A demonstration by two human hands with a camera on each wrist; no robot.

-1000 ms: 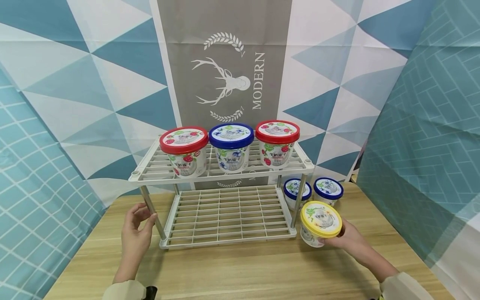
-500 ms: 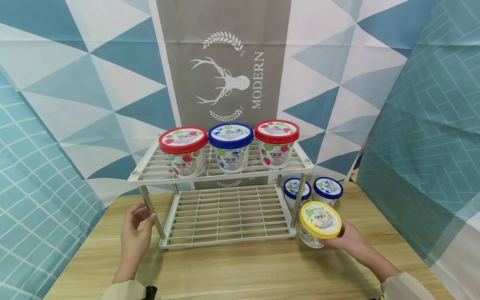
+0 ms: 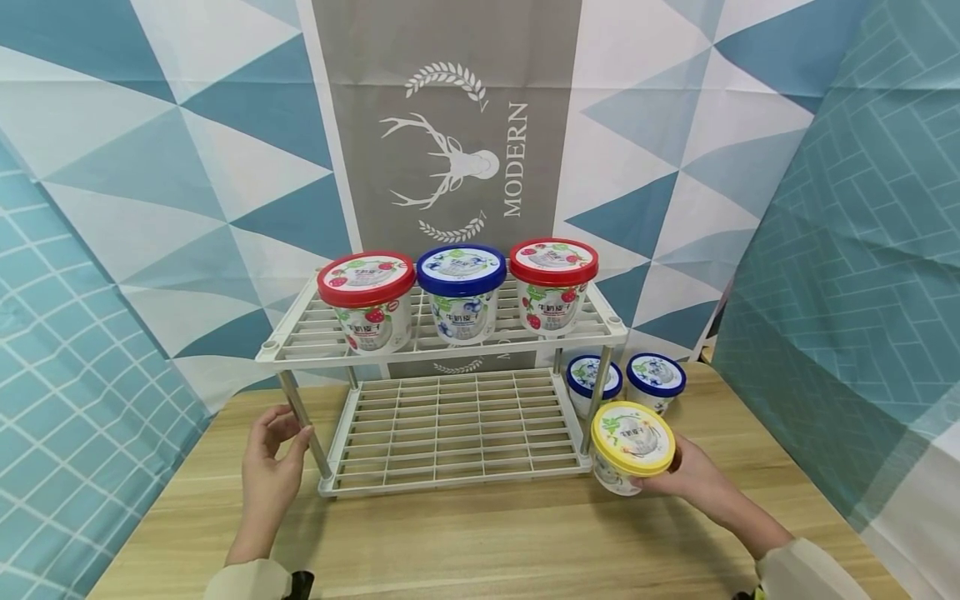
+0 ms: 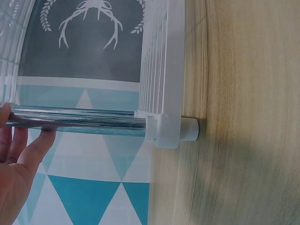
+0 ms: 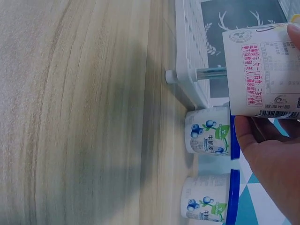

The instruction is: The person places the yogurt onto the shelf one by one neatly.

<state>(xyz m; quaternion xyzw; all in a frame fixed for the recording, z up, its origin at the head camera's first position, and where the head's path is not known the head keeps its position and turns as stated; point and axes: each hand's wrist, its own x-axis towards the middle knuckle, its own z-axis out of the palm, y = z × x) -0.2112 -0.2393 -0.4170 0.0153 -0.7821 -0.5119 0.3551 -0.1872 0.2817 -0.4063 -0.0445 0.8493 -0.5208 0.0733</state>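
My right hand (image 3: pixel 693 475) grips a tub with a yellow lid (image 3: pixel 633 437) just off the rack's front right corner. In the right wrist view this tub (image 5: pixel 265 70) is held above the table, its printed side towards the camera. At the left, my left hand (image 3: pixel 273 471) holds the front left metal post (image 4: pixel 84 122) of a two-tier white rack (image 3: pixel 450 483), thumb and fingers on either side of it. On the top tier stand a red-lidded tub (image 3: pixel 371 325), a blue-lidded tub (image 3: pixel 465 317) and another red-lidded tub (image 3: pixel 553 308), in a row.
Two blue-lidded tubs stand on the wooden table (image 3: pixel 465 550) right of the rack: one tub (image 5: pixel 208 131) close beside it, the other tub (image 5: pixel 206 199) farther right. The front right post (image 3: pixel 597 400) is close to the held tub. A patterned cloth (image 3: pixel 645 125) hangs behind.
My right hand has shifted slightly left with the yellow-lidded tub, bringing it nearer the front right post. The left hand stays at its post, and the other tubs have not moved.
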